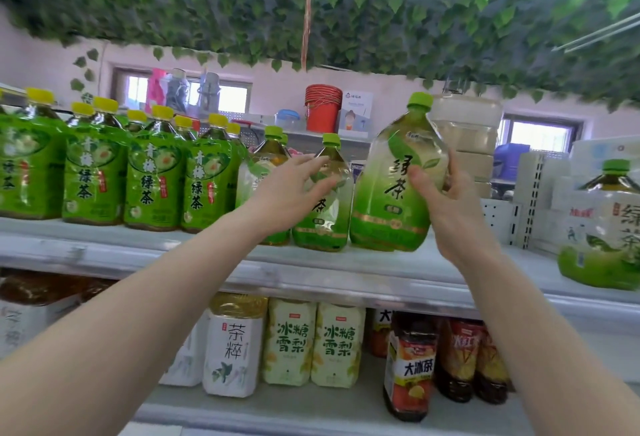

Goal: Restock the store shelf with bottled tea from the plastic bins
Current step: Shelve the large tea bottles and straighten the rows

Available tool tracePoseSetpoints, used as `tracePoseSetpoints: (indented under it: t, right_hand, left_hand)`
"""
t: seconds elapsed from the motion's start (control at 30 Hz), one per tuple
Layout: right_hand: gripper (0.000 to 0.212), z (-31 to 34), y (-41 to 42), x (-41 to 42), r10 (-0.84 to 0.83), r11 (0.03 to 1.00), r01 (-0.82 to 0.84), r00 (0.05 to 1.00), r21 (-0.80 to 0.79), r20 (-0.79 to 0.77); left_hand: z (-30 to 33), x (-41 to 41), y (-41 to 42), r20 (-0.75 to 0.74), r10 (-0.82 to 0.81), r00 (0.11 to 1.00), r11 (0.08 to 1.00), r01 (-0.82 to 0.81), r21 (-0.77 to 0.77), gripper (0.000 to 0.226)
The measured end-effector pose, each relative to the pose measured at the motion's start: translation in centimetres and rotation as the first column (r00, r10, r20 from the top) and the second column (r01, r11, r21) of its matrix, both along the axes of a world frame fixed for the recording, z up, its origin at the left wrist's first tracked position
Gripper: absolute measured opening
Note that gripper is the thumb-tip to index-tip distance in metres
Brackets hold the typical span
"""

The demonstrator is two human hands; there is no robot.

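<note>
Your left hand (294, 189) covers the label of the green tea bottle (323, 200) behind it, so you cannot tell whether your fingers touch it. Your right hand (446, 207) hides its own fingers behind the held bottle (394, 186). The bottle at the right (604, 227) runs off the frame's edge. The top shelf's left end (52, 248) is blurred.

Both bare forearms extend forward and upward, converging toward the green tea bottle (394, 179). The right hand (446, 207) grips that bottle at mid-body: thumb across the label face, fingers (450, 168) wrapped around its far right side, wrist bent back. The left hand (291, 193) is just left of the bottle, palm forward, fingers spread and relaxed, holding nothing.
</note>
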State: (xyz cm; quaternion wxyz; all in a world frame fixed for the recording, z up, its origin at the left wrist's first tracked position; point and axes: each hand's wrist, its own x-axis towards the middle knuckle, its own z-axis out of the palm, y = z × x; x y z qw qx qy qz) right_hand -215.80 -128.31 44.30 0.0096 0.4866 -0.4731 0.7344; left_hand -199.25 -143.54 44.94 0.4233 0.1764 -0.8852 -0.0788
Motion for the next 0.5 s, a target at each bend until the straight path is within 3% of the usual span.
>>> tracePoseSetpoints:
  t: [0.13, 0.4, 0.5]
  right_hand:
    - [0.056, 0.7, -1.0, -2.5, -0.094, 0.994, 0.096, 0.994, 0.047, -0.049]
    - [0.052, -2.7, -3.7, -4.6, -0.231, 0.954, 0.256, 0.96, 0.157, -0.161]
    - [0.057, -2.7, -3.4, -4.7, -0.284, 0.911, 0.353, 0.912, 0.214, -0.294]
  left_hand:
    - [-2.0, -1.0, -2.3, 0.142, 0.136, 0.981, 0.98, -0.112, -0.162, 0.061]
    - [-3.7, -2.8, -3.2, 0.124, 0.216, 0.969, 0.941, -0.172, -0.291, 0.082]
    - [-3.7, -3.1, -3.3, 0.115, 0.234, 0.965, 0.932, -0.189, -0.31, 0.087]
